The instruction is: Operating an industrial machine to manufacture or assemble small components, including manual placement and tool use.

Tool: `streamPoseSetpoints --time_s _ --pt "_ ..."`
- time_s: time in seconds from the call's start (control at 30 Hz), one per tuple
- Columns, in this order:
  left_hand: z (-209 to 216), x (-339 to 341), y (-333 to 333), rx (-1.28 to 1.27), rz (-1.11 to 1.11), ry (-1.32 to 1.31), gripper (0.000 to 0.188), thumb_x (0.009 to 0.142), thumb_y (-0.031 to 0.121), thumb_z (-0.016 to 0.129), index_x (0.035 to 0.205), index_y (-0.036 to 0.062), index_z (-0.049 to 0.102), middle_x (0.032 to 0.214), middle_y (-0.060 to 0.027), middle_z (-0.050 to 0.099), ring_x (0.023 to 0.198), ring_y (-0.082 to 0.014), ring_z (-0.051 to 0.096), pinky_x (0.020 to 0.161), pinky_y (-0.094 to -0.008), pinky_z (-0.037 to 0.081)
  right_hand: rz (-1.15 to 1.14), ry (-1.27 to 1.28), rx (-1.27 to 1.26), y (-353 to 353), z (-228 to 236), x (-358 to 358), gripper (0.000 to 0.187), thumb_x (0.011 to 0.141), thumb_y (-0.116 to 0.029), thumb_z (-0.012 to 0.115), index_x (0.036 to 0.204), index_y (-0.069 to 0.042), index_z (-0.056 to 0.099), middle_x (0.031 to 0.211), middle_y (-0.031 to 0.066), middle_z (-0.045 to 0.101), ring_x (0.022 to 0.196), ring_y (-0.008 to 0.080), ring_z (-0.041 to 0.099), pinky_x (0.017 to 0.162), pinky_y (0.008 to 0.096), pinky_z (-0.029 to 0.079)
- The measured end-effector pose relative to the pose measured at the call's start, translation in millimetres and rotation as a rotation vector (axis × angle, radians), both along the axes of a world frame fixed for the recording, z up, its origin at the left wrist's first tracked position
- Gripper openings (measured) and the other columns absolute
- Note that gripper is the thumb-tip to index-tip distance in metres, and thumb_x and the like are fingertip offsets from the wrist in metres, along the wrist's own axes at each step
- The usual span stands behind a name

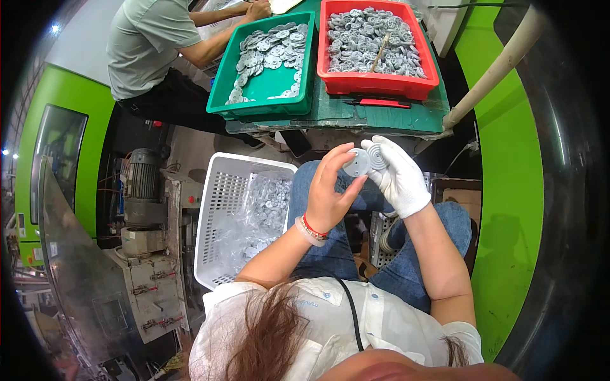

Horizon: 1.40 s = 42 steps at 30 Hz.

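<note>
Over my lap, my bare left hand (332, 187) pinches a flat grey plastic disc (357, 163) with small holes between thumb and fingers. Close beside it, my right hand (401, 181), in a white glove, grips a second grey disc (377, 156) marked with concentric rings. The two discs are side by side and seem to touch or overlap; I cannot tell whether they are joined. Beyond my hands, a green bin (259, 109) holds flat grey discs, heaped toward its far part. To its right, a red bin (381, 84) is filled with grey ringed parts.
A white perforated basket (208, 222) with plastic film and grey parts stands left of my knees. A red-handled tool (384, 103) lies at the near edge of the green table (337, 117). A wooden stick (381, 52) pokes from the red bin. A co-worker (149, 47) is at far left.
</note>
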<state>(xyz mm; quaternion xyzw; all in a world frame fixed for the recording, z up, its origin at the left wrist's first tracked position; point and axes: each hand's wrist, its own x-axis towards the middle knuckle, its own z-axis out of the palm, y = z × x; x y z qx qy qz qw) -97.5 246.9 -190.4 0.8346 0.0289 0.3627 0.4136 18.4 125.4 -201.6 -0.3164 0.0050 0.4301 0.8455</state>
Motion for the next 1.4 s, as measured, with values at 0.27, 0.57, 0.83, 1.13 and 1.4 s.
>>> streamPoseSetpoints --time_s 0.27,0.57,0.83,1.13,1.4 --pt "-1.7 -1.2 0.4 -0.020 0.008 0.005 0.053 0.073 0.001 0.074 0.119 0.0052 0.048 0.126 -0.0167 0.053 0.114 -0.0301 0.054 0.095 -0.0365 0.044 0.066 0.070 0.125 0.6 6.8 1.4 0.041 0.101 -0.032 0.038 0.124 0.001 0.046 0.128 0.0202 0.051 0.111 0.0262 0.057 0.086 0.0367 0.054" --pt "-1.6 -0.9 1.6 0.007 0.009 -0.030 0.054 0.072 -0.001 0.076 0.118 0.0057 0.049 0.126 -0.0179 0.054 0.115 -0.0312 0.054 0.095 -0.0376 0.044 0.129 -0.043 0.103 -2.3 15.9 -4.1 0.036 0.100 -0.024 0.041 0.125 0.000 0.047 0.126 0.0197 0.054 0.109 0.0244 0.059 0.081 0.0317 0.056" --pt "-0.5 -1.6 2.9 0.043 0.005 -0.020 0.055 0.073 0.000 0.076 0.120 0.0055 0.047 0.127 -0.0193 0.053 0.115 -0.0319 0.054 0.095 -0.0382 0.044 0.135 0.000 0.129 -1.8 22.6 -5.2 0.037 0.101 -0.026 0.039 0.127 -0.001 0.046 0.129 0.0201 0.051 0.110 0.0247 0.059 0.082 0.0314 0.056" --pt "-13.7 -5.5 5.0 -0.038 0.001 -0.093 0.056 0.071 -0.001 0.075 0.120 0.0048 0.049 0.123 -0.0203 0.055 0.109 -0.0340 0.056 0.090 -0.0385 0.046 0.159 0.084 0.234 -8.2 22.7 -3.1 0.053 0.102 -0.038 0.028 0.137 0.001 0.035 0.141 0.0236 0.037 0.125 0.0310 0.047 0.099 0.0412 0.044" --pt "-15.8 -3.0 5.4 -0.053 -0.017 -0.116 0.057 0.071 0.000 0.076 0.120 0.0051 0.048 0.124 -0.0200 0.054 0.109 -0.0320 0.056 0.091 -0.0368 0.045 0.197 0.138 0.370 -8.8 20.8 -0.5 0.060 0.102 -0.041 0.026 0.140 0.005 0.026 0.145 0.0274 0.028 0.128 0.0358 0.043 0.104 0.0452 0.040"
